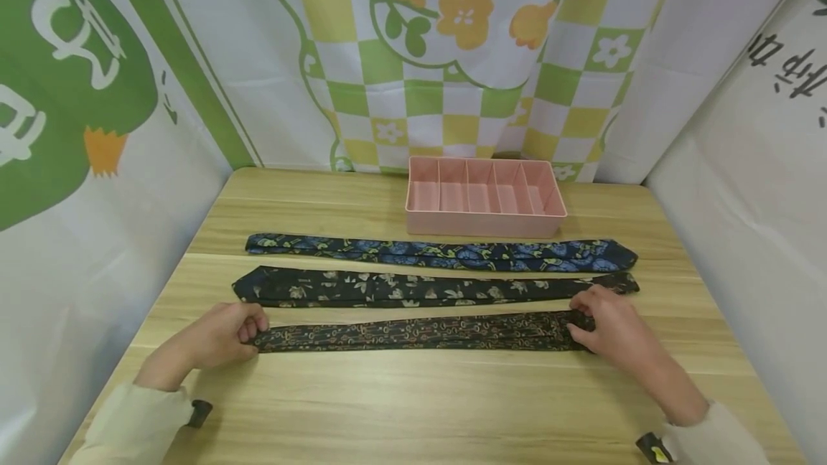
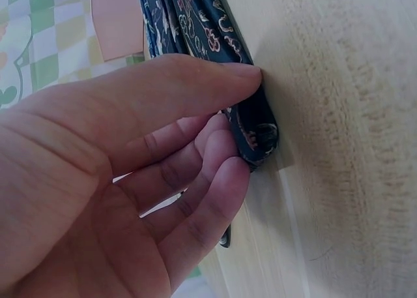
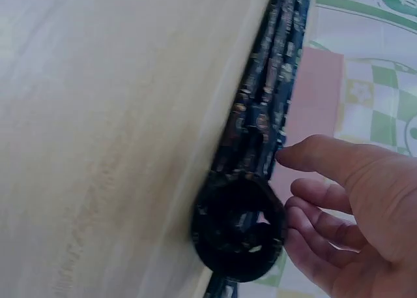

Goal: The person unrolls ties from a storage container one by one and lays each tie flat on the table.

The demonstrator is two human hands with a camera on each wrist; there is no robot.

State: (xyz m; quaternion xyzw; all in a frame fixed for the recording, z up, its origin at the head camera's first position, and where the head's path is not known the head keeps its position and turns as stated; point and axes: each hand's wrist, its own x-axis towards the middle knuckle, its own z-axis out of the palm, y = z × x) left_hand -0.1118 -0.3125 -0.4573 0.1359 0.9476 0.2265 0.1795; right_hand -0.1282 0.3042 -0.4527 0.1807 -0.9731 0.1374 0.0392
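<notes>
Nearest me on the table lies a dark necktie with small orange-brown figures, stretched left to right. My left hand pinches its narrow left end, thumb above and fingers curled at the tip in the left wrist view. At the wider right end is my right hand, thumb and fingers curled about the folded end. In the right wrist view that end forms a round loop, with the fingertips along its upper side. Beyond lie a black necktie with pale flowers and a navy necktie with blue and yellow-green patterns.
A pink divided box with several compartments stands at the table's back, against a checked curtain. White printed cloth hangs on both sides. The wooden table extends in front of the neckties.
</notes>
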